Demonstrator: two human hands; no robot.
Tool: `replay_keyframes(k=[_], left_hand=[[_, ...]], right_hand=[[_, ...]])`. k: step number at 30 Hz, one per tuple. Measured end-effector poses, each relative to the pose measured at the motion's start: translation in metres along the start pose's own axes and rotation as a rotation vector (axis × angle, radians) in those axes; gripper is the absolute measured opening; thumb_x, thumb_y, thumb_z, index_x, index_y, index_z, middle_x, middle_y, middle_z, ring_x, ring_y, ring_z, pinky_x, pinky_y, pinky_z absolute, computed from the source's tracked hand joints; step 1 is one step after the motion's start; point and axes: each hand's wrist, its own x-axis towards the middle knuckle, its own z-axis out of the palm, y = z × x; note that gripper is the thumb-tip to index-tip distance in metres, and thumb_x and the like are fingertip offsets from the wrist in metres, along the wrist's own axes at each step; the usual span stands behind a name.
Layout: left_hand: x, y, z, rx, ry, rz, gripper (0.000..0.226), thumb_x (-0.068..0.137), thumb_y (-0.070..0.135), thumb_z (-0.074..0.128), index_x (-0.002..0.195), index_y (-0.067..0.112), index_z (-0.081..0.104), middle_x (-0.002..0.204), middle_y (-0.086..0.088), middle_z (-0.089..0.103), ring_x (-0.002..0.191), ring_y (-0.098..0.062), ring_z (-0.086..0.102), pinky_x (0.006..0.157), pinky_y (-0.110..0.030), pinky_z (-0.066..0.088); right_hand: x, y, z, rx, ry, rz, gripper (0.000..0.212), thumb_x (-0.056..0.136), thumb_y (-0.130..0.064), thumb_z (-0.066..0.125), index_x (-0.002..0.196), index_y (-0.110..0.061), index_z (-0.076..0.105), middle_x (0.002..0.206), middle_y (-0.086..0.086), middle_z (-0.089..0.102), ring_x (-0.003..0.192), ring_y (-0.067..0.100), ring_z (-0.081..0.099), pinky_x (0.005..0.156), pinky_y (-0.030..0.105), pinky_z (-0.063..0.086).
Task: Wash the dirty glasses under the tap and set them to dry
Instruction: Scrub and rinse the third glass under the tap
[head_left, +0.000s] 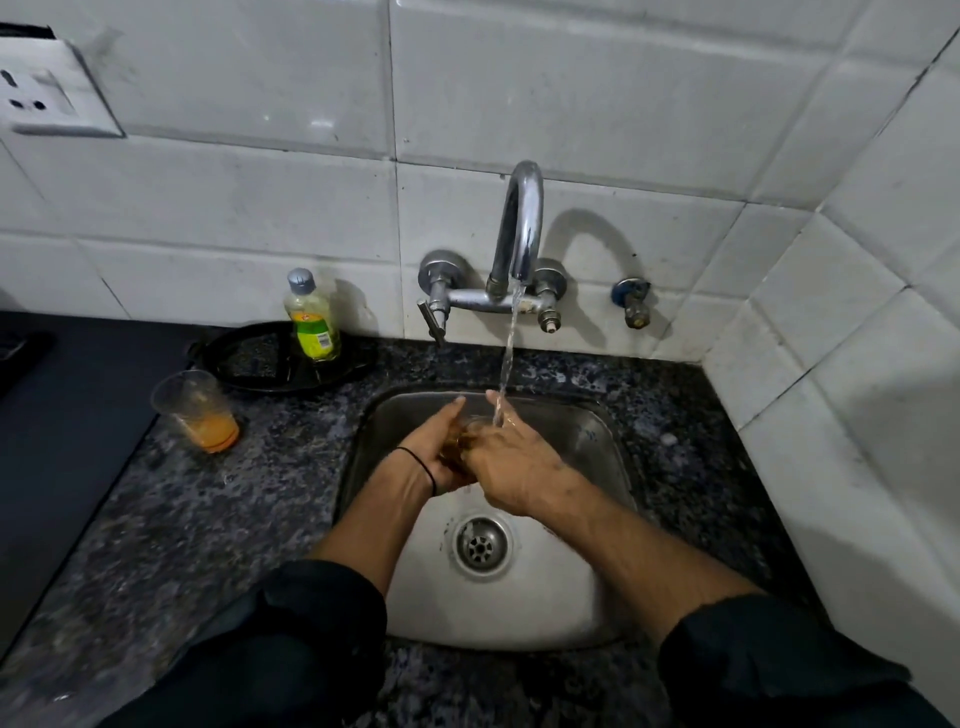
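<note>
Over the steel sink (597, 613) I hold a clear glass (466, 440) between both hands, mostly hidden by them. My left hand (439, 452) cups it from the left and my right hand (511, 465) wraps it from the right. Water runs from the chrome tap (522, 228) onto the glass and my right fingers. A second clear glass (196, 410) with orange dregs stands upright on the granite counter (171, 525), left of the sink.
A dish-soap bottle (310, 317) stands on a black tray (270, 358) behind the dirty glass. A dark mat (62, 415) covers the counter's left side. Tiled walls close the back and right. A wall socket (47, 93) sits top left.
</note>
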Motion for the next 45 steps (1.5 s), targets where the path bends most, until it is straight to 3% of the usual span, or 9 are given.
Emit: replay_keyframes(k=[7, 11, 17, 23, 26, 30, 36, 42, 45], left_hand=[[0.002, -0.011, 0.000, -0.137, -0.110, 0.147, 0.040, 0.100, 0.032, 0.050, 0.083, 0.006, 0.076, 0.087, -0.012, 0.072, 0.082, -0.022, 0.070, 0.084, -0.035, 0.055], [0.000, -0.012, -0.013, -0.112, -0.158, 0.078, 0.049, 0.095, 0.041, 0.052, 0.130, 0.007, 0.061, 0.125, -0.016, 0.062, 0.113, -0.030, 0.057, 0.105, -0.045, 0.040], [0.000, -0.002, -0.006, -0.033, -0.114, 0.101, 0.039, 0.098, 0.038, 0.051, 0.109, 0.005, 0.069, 0.098, -0.018, 0.072, 0.091, -0.029, 0.067, 0.080, -0.042, 0.053], [0.003, -0.014, -0.015, -0.168, -0.219, 0.192, 0.022, 0.097, 0.023, 0.054, 0.089, 0.006, 0.067, 0.090, -0.016, 0.071, 0.083, -0.027, 0.071, 0.082, -0.040, 0.057], [0.008, -0.016, -0.019, -0.054, -0.175, 0.119, 0.035, 0.092, 0.034, 0.061, 0.110, 0.005, 0.067, 0.112, -0.019, 0.067, 0.102, -0.031, 0.065, 0.090, -0.046, 0.054], [0.013, -0.011, -0.015, -0.080, -0.057, 0.038, 0.043, 0.091, 0.037, 0.065, 0.121, 0.005, 0.063, 0.111, -0.020, 0.068, 0.092, -0.032, 0.066, 0.063, -0.045, 0.060], [0.020, -0.013, -0.014, -0.135, -0.038, 0.206, 0.050, 0.089, 0.029, 0.066, 0.131, 0.004, 0.053, 0.111, -0.022, 0.067, 0.086, -0.029, 0.073, 0.067, -0.040, 0.060], [0.014, -0.001, -0.002, 0.063, -0.017, 0.028, 0.052, 0.098, 0.048, 0.047, 0.125, 0.006, 0.061, 0.123, -0.021, 0.065, 0.100, -0.031, 0.064, 0.066, -0.039, 0.055], [0.011, -0.006, -0.001, 0.031, 0.040, 0.076, 0.052, 0.092, 0.041, 0.057, 0.126, 0.002, 0.061, 0.125, -0.026, 0.064, 0.109, -0.038, 0.064, 0.076, -0.045, 0.058]], right_hand=[[0.013, -0.007, -0.010, 0.671, 0.132, 0.555, 0.020, 0.086, -0.018, 0.058, 0.102, -0.013, 0.069, 0.103, 0.009, 0.071, 0.094, 0.024, 0.059, 0.104, 0.037, 0.039], [0.006, -0.002, -0.010, 0.538, 0.045, 0.416, 0.025, 0.090, -0.022, 0.058, 0.113, -0.017, 0.067, 0.111, 0.005, 0.069, 0.108, 0.021, 0.057, 0.112, 0.043, 0.027], [0.005, -0.003, 0.003, 0.070, -0.028, 0.085, 0.057, 0.088, -0.011, 0.055, 0.143, -0.023, 0.046, 0.148, 0.002, 0.049, 0.144, 0.019, 0.035, 0.124, 0.050, -0.004], [0.007, -0.015, 0.002, 1.414, 0.086, 0.557, 0.046, 0.063, -0.017, 0.057, 0.106, -0.029, 0.067, 0.107, 0.006, 0.070, 0.103, 0.024, 0.065, 0.095, 0.054, 0.052], [0.006, -0.007, 0.007, 0.794, 0.088, 0.521, 0.033, 0.080, -0.025, 0.051, 0.110, -0.025, 0.065, 0.114, 0.005, 0.067, 0.113, 0.026, 0.059, 0.108, 0.048, 0.039], [-0.009, 0.006, 0.008, 0.093, -0.006, 0.093, 0.047, 0.086, -0.013, 0.055, 0.132, -0.018, 0.057, 0.134, 0.003, 0.059, 0.135, 0.019, 0.045, 0.124, 0.052, 0.000], [0.016, -0.007, 0.017, 1.170, 0.038, 0.633, 0.042, 0.069, -0.029, 0.064, 0.111, -0.027, 0.067, 0.115, 0.003, 0.068, 0.110, 0.024, 0.062, 0.103, 0.048, 0.045], [-0.002, -0.002, 0.019, 0.253, 0.163, 0.178, 0.058, 0.080, -0.008, 0.053, 0.136, -0.023, 0.053, 0.133, 0.000, 0.057, 0.127, 0.018, 0.047, 0.120, 0.049, 0.012], [0.005, 0.001, 0.028, 0.262, 0.045, 0.186, 0.056, 0.079, -0.010, 0.058, 0.135, -0.017, 0.052, 0.131, 0.005, 0.058, 0.131, 0.023, 0.046, 0.122, 0.049, 0.013]])
